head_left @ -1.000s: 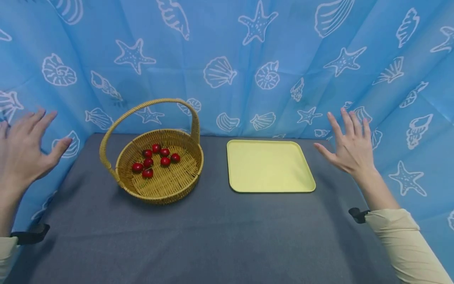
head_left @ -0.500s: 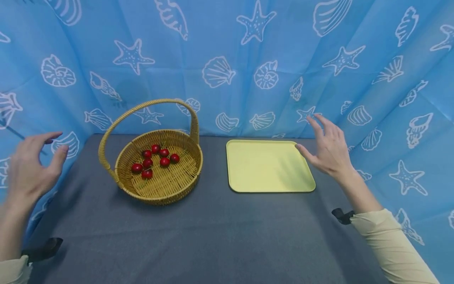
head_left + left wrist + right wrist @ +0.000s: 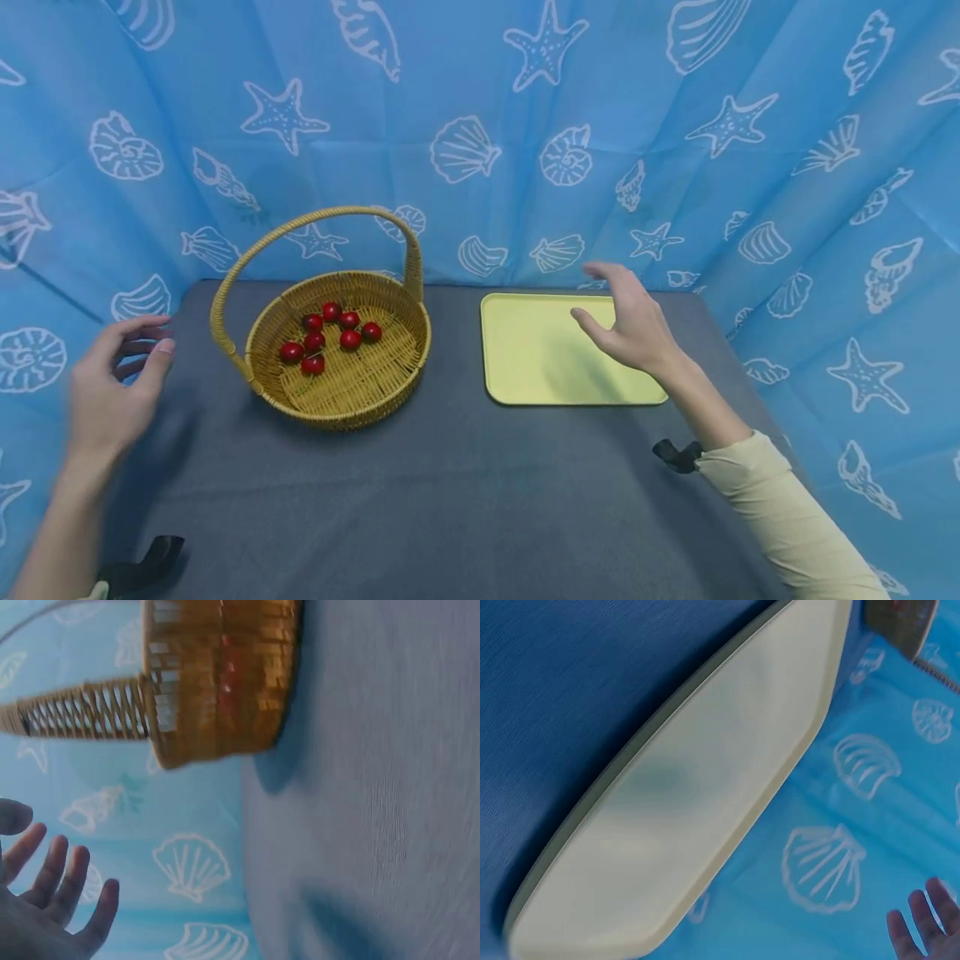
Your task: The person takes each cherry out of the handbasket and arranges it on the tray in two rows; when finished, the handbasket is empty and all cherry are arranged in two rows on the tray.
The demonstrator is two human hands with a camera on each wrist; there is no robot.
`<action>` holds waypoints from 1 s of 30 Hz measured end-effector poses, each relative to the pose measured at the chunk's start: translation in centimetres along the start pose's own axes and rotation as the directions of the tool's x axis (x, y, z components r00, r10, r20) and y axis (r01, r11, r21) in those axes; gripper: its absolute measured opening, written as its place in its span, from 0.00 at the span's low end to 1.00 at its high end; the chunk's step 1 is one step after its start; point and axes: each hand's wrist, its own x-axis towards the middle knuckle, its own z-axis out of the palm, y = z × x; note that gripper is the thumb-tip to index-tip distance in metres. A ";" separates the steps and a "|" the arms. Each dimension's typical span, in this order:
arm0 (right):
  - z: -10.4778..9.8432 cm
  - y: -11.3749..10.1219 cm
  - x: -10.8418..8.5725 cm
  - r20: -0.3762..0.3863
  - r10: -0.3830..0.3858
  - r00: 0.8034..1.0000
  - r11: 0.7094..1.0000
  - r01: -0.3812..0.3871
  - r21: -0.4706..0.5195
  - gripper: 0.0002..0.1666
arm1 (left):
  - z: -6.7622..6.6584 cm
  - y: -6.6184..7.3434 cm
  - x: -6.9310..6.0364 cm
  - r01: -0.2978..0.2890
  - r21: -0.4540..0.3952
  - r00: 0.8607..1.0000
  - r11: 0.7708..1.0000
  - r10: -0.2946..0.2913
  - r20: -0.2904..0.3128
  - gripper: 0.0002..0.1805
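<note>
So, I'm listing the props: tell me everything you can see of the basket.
The basket is round, shallow and golden-brown, woven like wicker, with one tall arched handle. It stands upright on the grey table, left of the yellow tray, with eight red cherries lying inside. Neither the left grip nor the right grip touches it.

The head camera looks forward and down over the dark grey cloth-covered desk (image 3: 450, 508) to the blue shell-patterned fabric curtain (image 3: 480, 75). The left wrist view, low and turned sideways, faces the round tan wicker basket (image 3: 378, 375) from nearby; the right, tilted, looks closely across the pale yellow rectangular tray (image 3: 525, 358). Both wrist views share basket and curtain.
</note>
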 end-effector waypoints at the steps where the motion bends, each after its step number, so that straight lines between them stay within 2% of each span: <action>1: 0.3 -0.5 0.2 0.015 0.011 1.000 0.999 -0.012 0.030 0.36 | 0.1 0.3 -0.3 0.006 -0.007 1.000 1.000 -0.006 -0.001 0.17; 6: 1.8 -2.6 1.4 0.103 0.039 0.994 0.980 -0.058 0.190 0.31 | 0.3 1.4 -1.8 0.034 -0.034 0.999 0.999 -0.035 -0.033 0.06; 8: 2.4 -3.4 1.9 0.135 0.039 0.990 0.965 -0.072 0.252 0.29 | 0.4 1.8 -2.4 0.062 -0.073 0.997 0.995 -0.065 -0.031 0.05; 10: 3.1 -4.1 2.3 0.160 0.033 0.987 0.951 -0.080 0.299 0.26 | 0.5 2.2 -3.2 0.105 -0.123 0.994 0.987 -0.106 -0.006 0.06; 13: 4.0 -5.2 3.1 0.196 0.021 0.980 0.932 -0.090 0.352 0.22 | 1.0 2.8 -4.4 0.171 -0.159 0.984 0.972 -0.162 0.067 0.06; 17: 5.0 -6.9 4.3 0.241 -0.012 0.971 0.908 -0.090 0.409 0.18 | 1.8 3.5 -6.1 0.227 -0.139 0.968 0.964 -0.208 0.138 0.03; 24: 7.0 -9.4 7.1 0.308 -0.092 0.947 0.868 -0.076 0.492 0.16 | 3.6 4.6 -8.0 0.270 -0.099 0.950 0.958 -0.249 0.185 0.09; 30: 8.9 -11.4 9.5 0.363 -0.187 0.913 0.814 -0.063 0.578 0.12 | 5.0 4.7 -9.0 0.271 -0.065 0.940 0.960 -0.249 0.232 0.14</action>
